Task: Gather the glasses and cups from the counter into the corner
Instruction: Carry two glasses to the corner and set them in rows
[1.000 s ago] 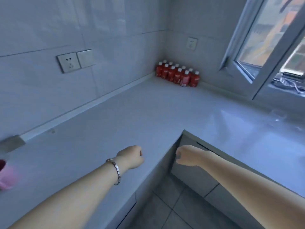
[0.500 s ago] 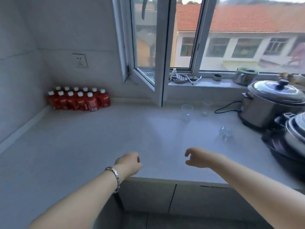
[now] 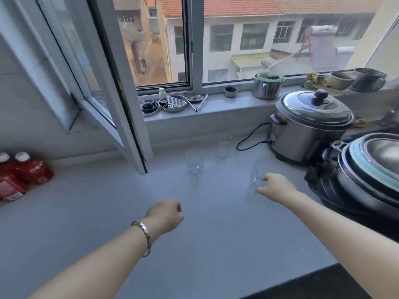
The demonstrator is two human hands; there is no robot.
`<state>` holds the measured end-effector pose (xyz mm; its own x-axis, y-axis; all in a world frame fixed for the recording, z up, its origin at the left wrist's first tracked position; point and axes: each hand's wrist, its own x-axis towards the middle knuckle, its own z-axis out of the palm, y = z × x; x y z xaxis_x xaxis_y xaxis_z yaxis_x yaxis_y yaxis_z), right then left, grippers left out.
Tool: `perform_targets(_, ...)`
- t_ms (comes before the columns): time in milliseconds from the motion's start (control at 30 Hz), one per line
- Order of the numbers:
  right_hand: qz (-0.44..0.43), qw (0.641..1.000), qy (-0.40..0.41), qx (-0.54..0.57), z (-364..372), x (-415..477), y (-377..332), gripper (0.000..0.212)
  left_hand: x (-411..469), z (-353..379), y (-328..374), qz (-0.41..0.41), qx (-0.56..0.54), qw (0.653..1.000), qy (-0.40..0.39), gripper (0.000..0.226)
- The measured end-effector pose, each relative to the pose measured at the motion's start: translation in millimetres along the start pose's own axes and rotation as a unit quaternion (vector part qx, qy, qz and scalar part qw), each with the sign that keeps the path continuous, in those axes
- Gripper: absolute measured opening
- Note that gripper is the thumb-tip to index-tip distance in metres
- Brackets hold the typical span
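Observation:
Three clear glasses stand on the grey counter (image 3: 108, 212). A tall glass (image 3: 223, 144) is near the window sill, a wider glass (image 3: 194, 161) stands left of it, and a small glass (image 3: 255, 176) is to the right. My right hand (image 3: 276, 186) has its fingers curled around the small glass, touching it. My left hand (image 3: 165, 215), with a bracelet at the wrist, hovers over the counter in a loose fist and holds nothing.
Red bottles (image 3: 23, 171) stand in the left corner. An open window sash (image 3: 103, 108) juts over the counter. A rice cooker (image 3: 308, 126) with a black cord and stacked pots (image 3: 367, 169) crowd the right side. Small dishes line the sill (image 3: 216, 108).
The view has swung right from the corner to the window. My right hand has reached forward and closed on the small glass. My left hand has stayed in a fist.

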<state>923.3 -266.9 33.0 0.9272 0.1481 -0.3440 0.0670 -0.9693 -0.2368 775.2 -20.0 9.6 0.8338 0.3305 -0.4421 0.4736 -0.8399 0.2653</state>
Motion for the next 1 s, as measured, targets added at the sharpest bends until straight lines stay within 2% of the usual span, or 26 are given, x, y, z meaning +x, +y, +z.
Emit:
perform_targets(133, 0.047, 0.999, 0.003, 0.003, -3.1, 74.3, 7.6, 0.067, 47.6, -4.6, 22.2, -0.031, -0.010, 0.999, 0.003, 0.031)
perform_targets(267, 0.054, 0.997, -0.051, -0.001, 1.3, 132.0, 14.7, 0.098, 98.3, -11.6, 47.2, -0.068, -0.024, 0.997, 0.009, 0.031)
perform_targets(333, 0.035, 0.995, -0.091, -0.014, 7.0, 149.1, 18.8, 0.096, 122.6, -15.9, 60.1, -0.086, -0.036, 0.995, 0.020, 0.031)
perform_targets(467, 0.005, 0.994, -0.112, 0.004, 14.1, 173.8, 27.8, 0.073, 169.2, -23.0, 84.6, -0.106, -0.093, 0.988, 0.065, 0.039)
perform_targets(533, -0.007, 0.993, -0.121, 0.008, 13.9, 181.6, 28.7, 0.070, 190.3, -28.4, 93.5, -0.109, -0.115, 0.984, 0.085, 0.058)
perform_targets(600, -0.028, 0.990, -0.135, 0.003, 11.5, 189.1, 25.2, 0.075, 211.1, -35.9, 97.5, -0.126, -0.134, 0.979, 0.089, 0.084)
perform_targets(700, -0.068, 0.987, -0.147, 0.005, 7.6, 200.8, 14.7, 0.078, 237.0, -39.5, 92.7, -0.165, -0.153, 0.973, 0.051, 0.108)
perform_targets(800, -0.108, 0.985, -0.136, 0.001, 4.3, 209.3, 1.7, 0.073, 246.4, -30.3, 85.9, -0.181, -0.178, 0.967, 0.008, 0.106)
perform_targets(900, -0.143, 0.980, -0.139, 0.001, 3.2, 213.6, -9.9, 0.072, 242.6, -20.7, 77.5, -0.165, -0.184, 0.968, 0.047, 0.091)
perform_targets(1000, -0.171, 0.974, -0.146, 0.002, 3.0, 211.4, -19.1, 0.072, 227.6, -13.9, 73.2, -0.150, -0.178, 0.969, 0.081, 0.087)
